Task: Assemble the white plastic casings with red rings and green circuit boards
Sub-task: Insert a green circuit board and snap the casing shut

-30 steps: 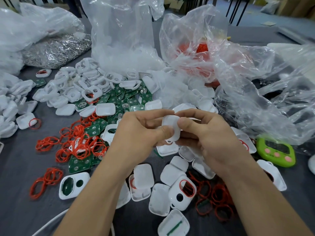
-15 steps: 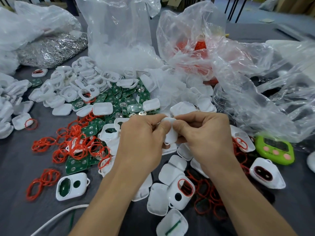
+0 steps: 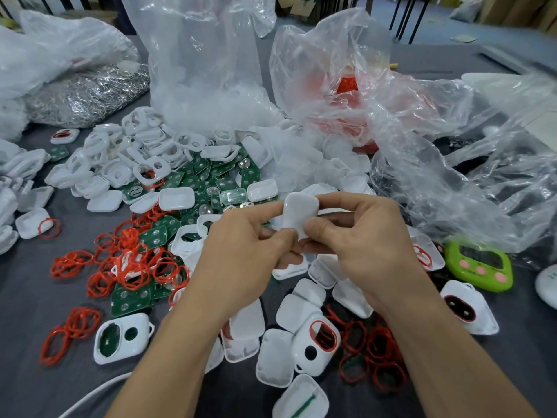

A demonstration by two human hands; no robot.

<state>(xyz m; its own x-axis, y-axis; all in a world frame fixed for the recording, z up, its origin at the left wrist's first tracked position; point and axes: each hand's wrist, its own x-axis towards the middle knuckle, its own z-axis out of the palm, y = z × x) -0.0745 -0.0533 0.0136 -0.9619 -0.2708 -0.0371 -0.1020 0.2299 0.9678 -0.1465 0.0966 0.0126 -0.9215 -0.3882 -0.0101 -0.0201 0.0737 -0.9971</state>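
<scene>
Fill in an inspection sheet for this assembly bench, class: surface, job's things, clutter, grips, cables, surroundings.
Surface: dark grey table, crowded with parts.
Job's things: white casing held above the table; loose casings, red rings and green circuit boards heaped on the left.
Clutter: clear plastic bags, silvery metal parts, green timer.
Grips: left hand and right hand both pinch the white casing.
Cables: white cable at the near left edge.
Surroundings: brown boxes behind the table.

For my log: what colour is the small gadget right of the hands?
The gadget is bright green with pink buttons; head view.
</scene>
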